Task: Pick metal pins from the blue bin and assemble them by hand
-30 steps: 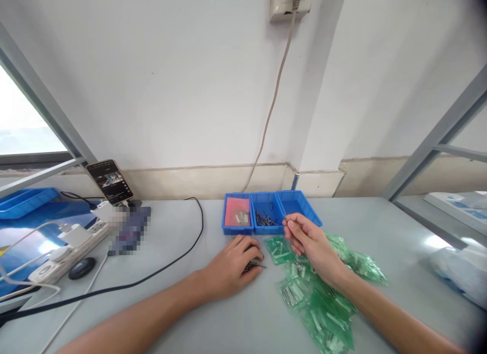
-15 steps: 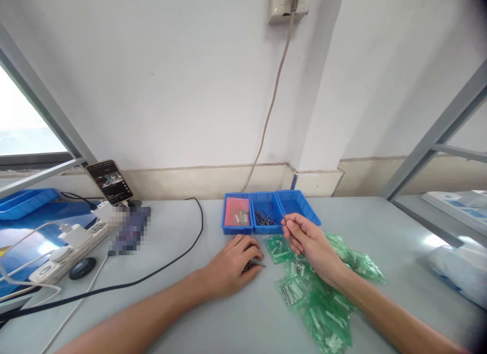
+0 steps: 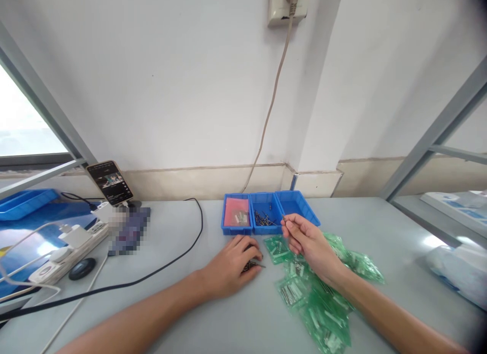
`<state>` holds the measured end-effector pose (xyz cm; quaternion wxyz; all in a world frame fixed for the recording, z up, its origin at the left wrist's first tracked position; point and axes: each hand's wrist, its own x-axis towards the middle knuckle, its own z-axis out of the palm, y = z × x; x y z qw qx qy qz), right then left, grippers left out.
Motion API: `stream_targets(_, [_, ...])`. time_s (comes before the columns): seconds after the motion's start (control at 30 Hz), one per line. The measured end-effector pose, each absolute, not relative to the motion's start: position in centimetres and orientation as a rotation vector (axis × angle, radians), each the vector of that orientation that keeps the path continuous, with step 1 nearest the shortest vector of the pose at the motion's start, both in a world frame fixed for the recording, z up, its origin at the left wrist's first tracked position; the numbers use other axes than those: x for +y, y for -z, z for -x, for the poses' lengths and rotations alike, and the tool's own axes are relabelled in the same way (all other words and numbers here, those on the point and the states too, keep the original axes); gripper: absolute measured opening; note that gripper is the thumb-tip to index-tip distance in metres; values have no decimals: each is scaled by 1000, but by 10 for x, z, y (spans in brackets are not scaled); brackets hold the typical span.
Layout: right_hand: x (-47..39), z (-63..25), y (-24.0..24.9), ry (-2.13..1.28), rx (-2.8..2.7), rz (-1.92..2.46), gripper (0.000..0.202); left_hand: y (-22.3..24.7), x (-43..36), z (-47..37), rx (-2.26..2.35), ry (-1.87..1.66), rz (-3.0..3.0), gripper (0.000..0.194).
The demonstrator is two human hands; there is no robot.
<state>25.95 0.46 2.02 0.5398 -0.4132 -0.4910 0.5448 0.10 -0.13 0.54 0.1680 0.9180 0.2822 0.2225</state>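
My left hand [image 3: 235, 265] rests on the table, its fingers curled round several dark metal screws [image 3: 251, 264] whose ends poke out by the thumb. My right hand [image 3: 306, 242] is raised near the front of the blue bins, thumb and forefinger pinched on a small screw [image 3: 284, 219]; little of it shows. More loose screws [image 3: 263, 218] lie in the middle blue bin [image 3: 269, 230]. In the left blue bin [image 3: 236, 231] is a pink sheet [image 3: 231, 212] with a small clear packet [image 3: 240, 218] on it. Green plastic bags [image 3: 325, 316] with metal parts lie under and around my right hand.
A right blue bin [image 3: 294, 198] adjoins the middle one. At left are a propped phone [image 3: 109, 181], a power strip [image 3: 51, 273], a black computer mouse [image 3: 82, 268] and a black cable [image 3: 152, 274] crossing the grey table [image 3: 213, 318]. A plastic-wrapped package [image 3: 456, 273] lies at right.
Hardly anything differs. Both hands keep their places and grips, and the view has shifted very slightly.
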Motion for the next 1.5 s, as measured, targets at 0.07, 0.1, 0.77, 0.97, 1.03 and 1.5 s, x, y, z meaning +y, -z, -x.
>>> stream_targets(0.07, [5,-260,-21,-1300,-1160,979,32,-6,-1,-1,802,-637,-2610,12])
stream_targets(0.1, [5,-260,-21,-1305,-1156,978,32,-6,-1,-1,801,-639,-2611,11])
stream_targets(0.77, [-2,-258,-31,-1395,-1116,991,26,-6,-2,-1,799,-629,-2620,11])
stream_targets(0.97, [-3,-258,-30,-1343,-1177,1035,30,-6,-2,-1,790,-647,-2623,11])
stream_targets(1.03, [-3,-258,-30,-1319,-1208,1057,33,-6,-1,-1,789,-646,-2621,11])
stream_targets(1.5, [-3,-259,-27,-1261,-1314,1072,33,-7,-1,0,795,-635,-2638,11])
